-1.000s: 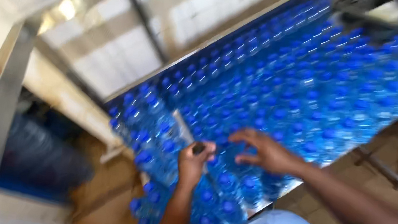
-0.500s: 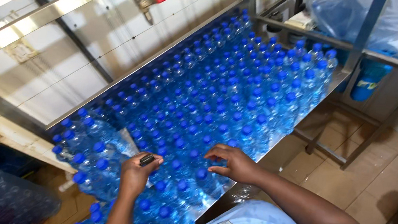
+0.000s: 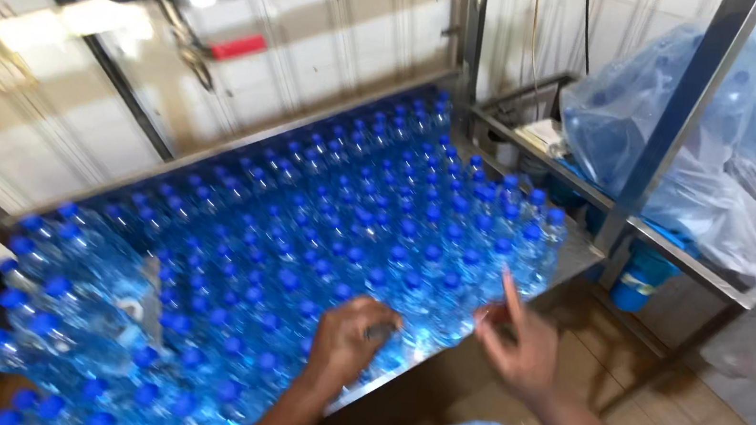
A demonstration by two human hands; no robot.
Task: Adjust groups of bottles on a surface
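A long steel table (image 3: 584, 252) with a raised rim carries a dense field of clear plastic water bottles with blue caps (image 3: 299, 232), standing upright and touching one another, from the far wall to the near edge. To the right, large clear plastic bags of bottles (image 3: 695, 136) lie on a metal frame (image 3: 678, 115).

The left hand (image 3: 351, 334) rests on the bottles at the near edge of the table; its fingers are curled together around something small and dark, but I cannot tell what it is. The right hand (image 3: 516, 340) hovers just beside the edge, touching nothing, fingers loosely apart, one pointing up.

The step in hand seems to be handling bottles at the near edge. I judge the next move needs the right hand lowered onto one cap without tipping the neighbours.
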